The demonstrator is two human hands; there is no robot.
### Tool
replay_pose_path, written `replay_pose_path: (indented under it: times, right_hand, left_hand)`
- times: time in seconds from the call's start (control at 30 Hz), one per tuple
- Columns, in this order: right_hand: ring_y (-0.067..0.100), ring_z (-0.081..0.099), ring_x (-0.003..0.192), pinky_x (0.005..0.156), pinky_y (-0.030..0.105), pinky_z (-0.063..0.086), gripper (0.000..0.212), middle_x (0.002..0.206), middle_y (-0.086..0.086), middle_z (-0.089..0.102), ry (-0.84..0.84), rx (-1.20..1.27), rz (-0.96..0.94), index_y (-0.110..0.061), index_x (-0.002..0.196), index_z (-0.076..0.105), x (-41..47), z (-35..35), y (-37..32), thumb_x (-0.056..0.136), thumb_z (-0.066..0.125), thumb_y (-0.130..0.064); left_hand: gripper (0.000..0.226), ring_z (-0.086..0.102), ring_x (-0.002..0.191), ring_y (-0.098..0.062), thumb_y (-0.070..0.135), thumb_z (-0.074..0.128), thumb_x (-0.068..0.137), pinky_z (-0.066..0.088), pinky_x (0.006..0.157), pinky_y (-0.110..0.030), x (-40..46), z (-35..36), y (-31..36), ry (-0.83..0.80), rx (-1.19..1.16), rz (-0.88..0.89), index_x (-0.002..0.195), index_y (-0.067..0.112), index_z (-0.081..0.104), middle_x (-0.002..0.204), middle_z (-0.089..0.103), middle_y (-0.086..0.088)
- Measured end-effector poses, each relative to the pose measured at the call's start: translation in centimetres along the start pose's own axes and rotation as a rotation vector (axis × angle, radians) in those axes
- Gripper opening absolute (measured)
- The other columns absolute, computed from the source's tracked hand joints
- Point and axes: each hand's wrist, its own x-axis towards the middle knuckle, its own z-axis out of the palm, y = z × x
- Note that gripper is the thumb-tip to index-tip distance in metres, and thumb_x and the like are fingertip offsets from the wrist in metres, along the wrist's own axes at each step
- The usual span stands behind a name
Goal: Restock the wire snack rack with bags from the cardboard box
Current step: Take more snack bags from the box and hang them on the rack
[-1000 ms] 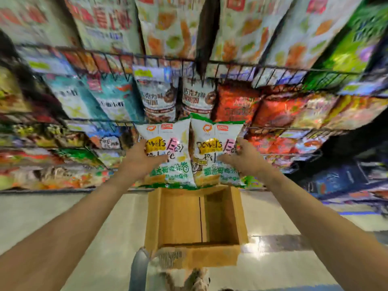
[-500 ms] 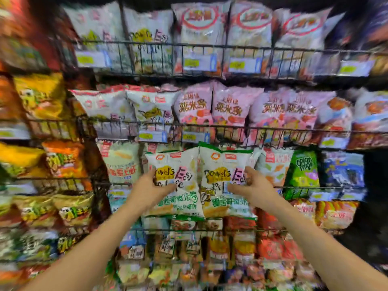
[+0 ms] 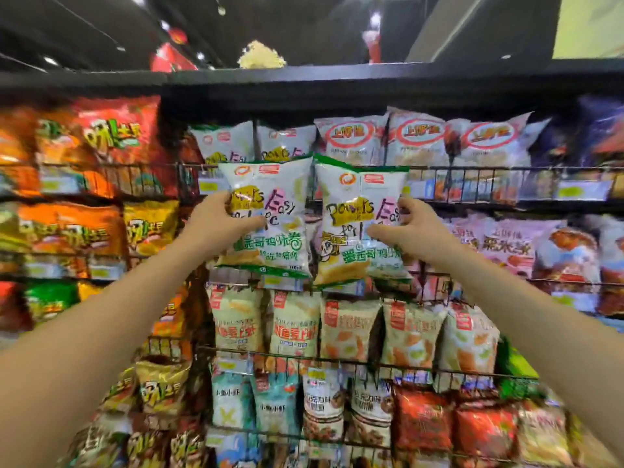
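Left hand (image 3: 216, 228) gripping left snack bag (image 3: 270, 217), right hand (image 3: 410, 231) gripping right snack bag (image 3: 358, 224), both lifted higher than before, now level with the wire rack's (image 3: 472, 184) top shelf, matching bags (image 3: 229, 143) behind

The left hand (image 3: 216, 228) is gripping one white-and-green snack bag (image 3: 270, 214), the right hand (image 3: 410, 233) its twin (image 3: 358, 221), both sitting at twelve o'clock before the wire rack (image 3: 472, 184)'s matching bags (image 3: 226, 143)

Your left-hand bag (image 3: 270, 217): "Powers Easy", "墨西哥鸡味卷", "105". Your right-hand bag (image 3: 358, 224): "Powers Easy", "墨西哥鸡味". Top-shelf white bags (image 3: 418, 136): "上好佳" in a red oval. Low teal bags (image 3: 233, 400): "小鱼小虾". Price tags: unreadable to you.
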Motion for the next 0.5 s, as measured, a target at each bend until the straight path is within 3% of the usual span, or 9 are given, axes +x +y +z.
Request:
replay_pose_path:
  times: [0.03,0.1,0.2,0.27,0.37,0.5]
  right_hand:
    - [0.024,0.063,0.078,0.065,0.040,0.048,0.072,0.098,0.006,0.066,0.006,-0.019,-0.016,-0.023,0.133,0.047,0.8,-0.1,-0.6,0.077,0.082,-0.050]
    - [0.030,0.067,0.084,0.075,0.046,0.054,0.086,0.106,0.013,0.066,0.050,-0.053,-0.049,-0.024,0.141,0.042,2.2,0.1,-2.2,0.073,0.081,-0.058]
    - [0.032,0.072,0.090,0.080,0.055,0.059,0.080,0.110,0.010,0.070,0.133,-0.007,-0.118,-0.025,0.130,0.051,4.4,0.8,-4.2,0.067,0.086,-0.058]
    - [0.027,0.074,0.084,0.073,0.047,0.063,0.063,0.104,0.010,0.073,0.180,0.051,-0.159,-0.017,0.126,0.053,5.8,1.7,-6.0,0.076,0.088,-0.033]
    - [0.001,0.071,0.070,0.058,0.015,0.056,0.055,0.096,0.000,0.071,0.273,0.127,-0.231,-0.006,0.122,0.051,8.3,3.8,-8.8,0.079,0.085,-0.010]
    - [-0.014,0.062,0.069,0.065,0.020,0.057,0.051,0.094,-0.010,0.065,0.442,0.181,-0.322,-0.017,0.109,0.047,12.0,7.2,-11.5,0.077,0.086,-0.014]
  left_hand:
    - [0.060,0.066,0.070,-0.022,0.056,0.080,0.072,0.050,0.058,-0.031,0.6,-1.0,0.1,0.027,-0.002,0.006,0.117,0.021,0.061,0.100,0.071,-0.003]
    - [0.052,0.067,0.071,-0.025,0.055,0.081,0.070,0.053,0.061,-0.035,1.9,-2.9,-0.1,0.089,-0.004,0.011,0.105,0.021,0.064,0.088,0.069,0.001]
    - [0.042,0.069,0.077,-0.022,0.048,0.083,0.070,0.059,0.069,-0.043,4.3,-5.7,-1.0,0.156,-0.023,0.059,0.100,0.023,0.065,0.089,0.071,0.003]
    - [0.045,0.070,0.085,-0.021,0.047,0.083,0.071,0.059,0.077,-0.045,6.3,-7.5,-1.9,0.199,-0.051,0.100,0.105,0.023,0.066,0.096,0.073,0.003]
    - [0.046,0.069,0.088,-0.019,0.044,0.082,0.075,0.057,0.082,-0.041,9.5,-9.9,-2.9,0.247,-0.107,0.132,0.111,0.019,0.066,0.100,0.072,0.001]
    - [0.036,0.069,0.090,-0.007,0.032,0.083,0.077,0.057,0.090,-0.036,13.3,-11.5,-4.2,0.319,-0.290,0.201,0.107,0.025,0.065,0.103,0.072,0.008]
